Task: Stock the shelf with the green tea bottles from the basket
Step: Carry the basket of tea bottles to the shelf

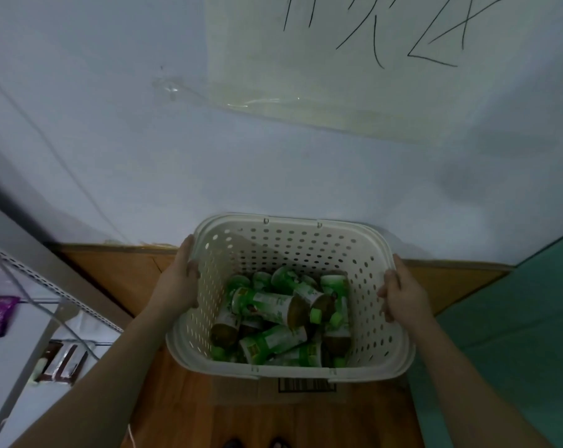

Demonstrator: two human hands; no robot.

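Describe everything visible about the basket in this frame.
The basket is cream-white plastic, rectangular with rounded corners and walls perforated with round holes. It sits tilted toward the camera, above a wooden floor and near a pale wall. The left hand grips its left rim, the right hand its right rim. Inside, green tea bottles lie jumbled on their sides. A barcoded cardboard piece shows just beneath.

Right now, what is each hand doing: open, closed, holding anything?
Left hand: closed on the basket rim, left side.
Right hand: closed on the basket rim, right side.
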